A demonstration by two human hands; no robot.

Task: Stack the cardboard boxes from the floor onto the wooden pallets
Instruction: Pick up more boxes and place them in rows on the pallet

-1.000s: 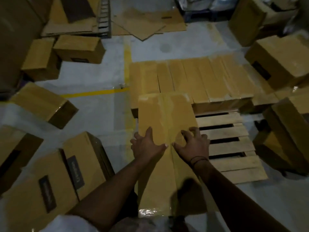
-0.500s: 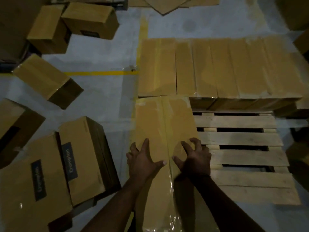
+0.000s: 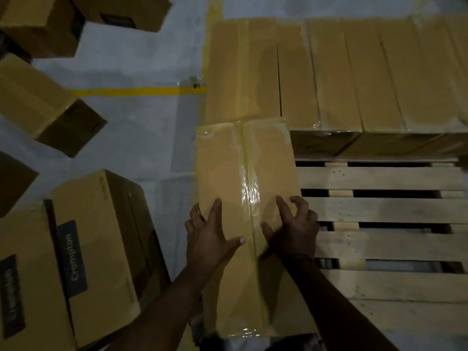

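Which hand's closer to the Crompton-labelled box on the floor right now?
Left. The left hand sits at the left edge of the taped box, on the side facing the Crompton box; the right hand is at the taped box's right edge, by the pallet.

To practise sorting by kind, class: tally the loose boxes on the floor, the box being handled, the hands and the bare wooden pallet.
Floor boxes: 6
Handled box: 1
Hands: 2, left hand and right hand
Wooden pallet: 1
Total: 10
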